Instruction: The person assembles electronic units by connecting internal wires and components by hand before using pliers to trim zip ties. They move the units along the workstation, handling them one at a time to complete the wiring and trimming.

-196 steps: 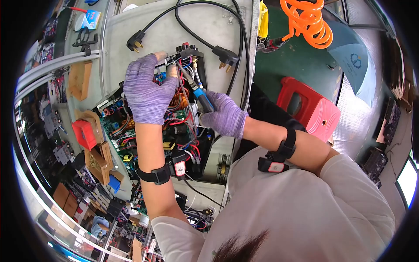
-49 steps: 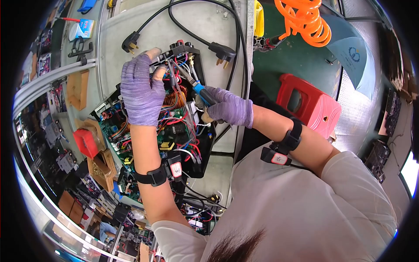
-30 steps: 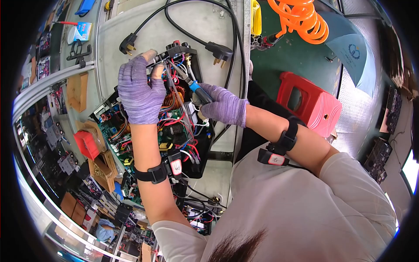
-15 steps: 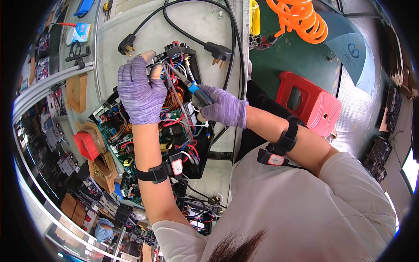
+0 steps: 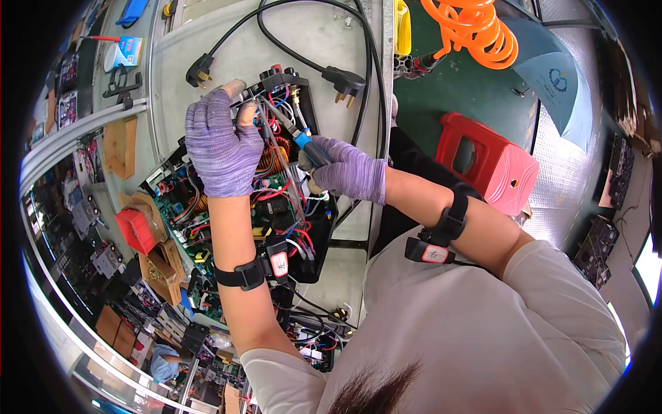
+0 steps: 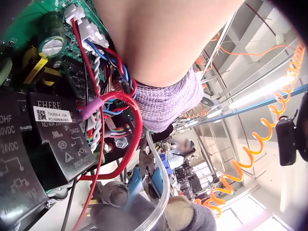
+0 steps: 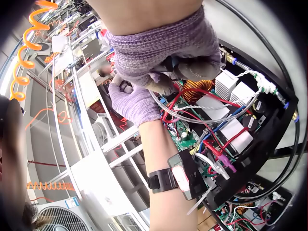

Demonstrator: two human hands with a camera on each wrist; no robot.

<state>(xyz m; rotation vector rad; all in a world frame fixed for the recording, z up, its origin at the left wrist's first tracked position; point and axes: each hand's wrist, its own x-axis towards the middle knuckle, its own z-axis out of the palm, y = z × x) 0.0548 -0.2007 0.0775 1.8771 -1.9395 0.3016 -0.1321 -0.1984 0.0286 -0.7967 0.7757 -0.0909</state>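
In the head view, my left hand [image 5: 222, 148], in a purple knit glove with bare-looking fingertips, pinches the edge of the end panel [image 5: 256, 91] of an opened black device case [image 5: 312, 265] between thumb and fingers. My right hand [image 5: 350, 171], gloved alike, grips blue-and-black handled pliers [image 5: 304, 141]. Their metal nose points to the inner side of that panel, close to the left thumb. A clear tube [image 6: 156, 204] runs past the pliers over the wiring. Inside the case are a green circuit board [image 7: 185, 139], a copper coil [image 7: 198, 92] and red wires [image 6: 137, 120].
Black power cords with plugs [image 5: 343, 81] lie on the grey bench [image 5: 176, 62] beyond the case. Cardboard boxes [image 5: 165, 272] and a red bin [image 5: 136, 230] stand at left. A red stool [image 5: 491, 165], an orange coiled hose [image 5: 476, 34] and an umbrella [image 5: 552, 79] are at right.
The pliers and right hand have shifted slightly left, and the pliers' tip sits a little nearer the left thumb. My left hand keeps its hold on the panel. The head view has drifted slightly.
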